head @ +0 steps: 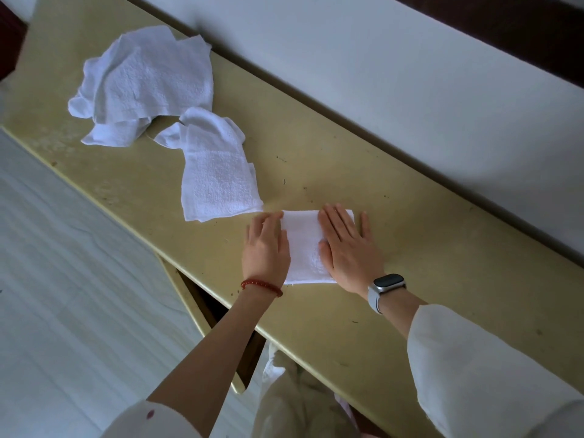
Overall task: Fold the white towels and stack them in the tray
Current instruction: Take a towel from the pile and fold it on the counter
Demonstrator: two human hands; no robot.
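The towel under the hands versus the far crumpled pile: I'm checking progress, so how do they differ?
The towel under the hands is folded into a neat flat rectangle; the far pile lies rumpled and unfolded. The left hand and right hand press the folded towel with flat fingers; nothing touches the pile. The folded towel looks smaller than the spread pile. Both are white terry cloth on the yellowish table.

Long yellowish scuffed wooden table against the wall. On it: crumpled pile of white terry towels, loosely folded white towel beside it, neat folded white rectangle towel near front edge.
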